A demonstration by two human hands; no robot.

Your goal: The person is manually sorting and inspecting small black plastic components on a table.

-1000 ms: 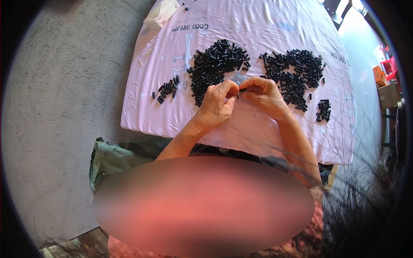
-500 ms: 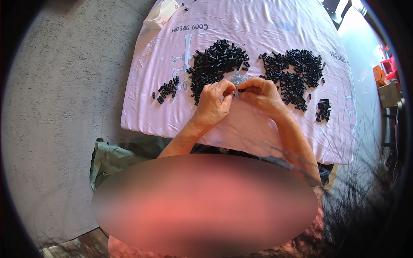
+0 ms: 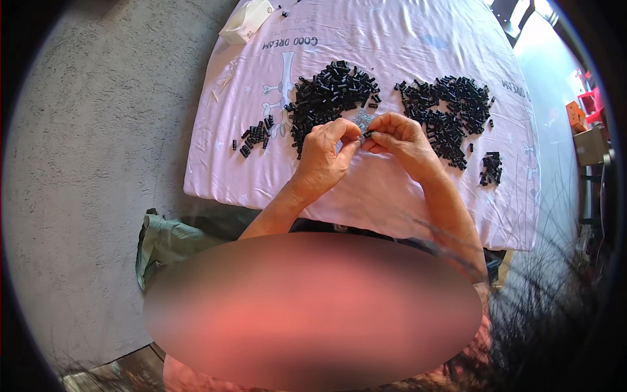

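Note:
Over the near middle of the pink cloth, my left hand (image 3: 324, 155) and my right hand (image 3: 406, 145) meet fingertip to fingertip. A small black cylindrical piece (image 3: 368, 134) shows at the pinched fingers of my right hand. My left thumb and forefinger are pressed together beside it; what they hold is hidden. Just beyond the fingertips lies a small heap of tiny silvery parts (image 3: 363, 117). A large pile of black cylindrical pieces (image 3: 336, 88) lies beyond my left hand, and a looser pile of similar pieces (image 3: 450, 108) spreads beyond my right.
The pink printed cloth (image 3: 392, 209) covers the table. A small group of black pieces (image 3: 257, 136) lies at left, another group (image 3: 491, 168) at right. A white box (image 3: 245, 23) stands at the far left, with thin pale sticks (image 3: 225, 81) nearer. Grey-green fabric (image 3: 170, 242) hangs near the front edge.
My right hand has shifted slightly right and its fingers have curled further around the black piece, which shows less now. My left hand has barely moved.

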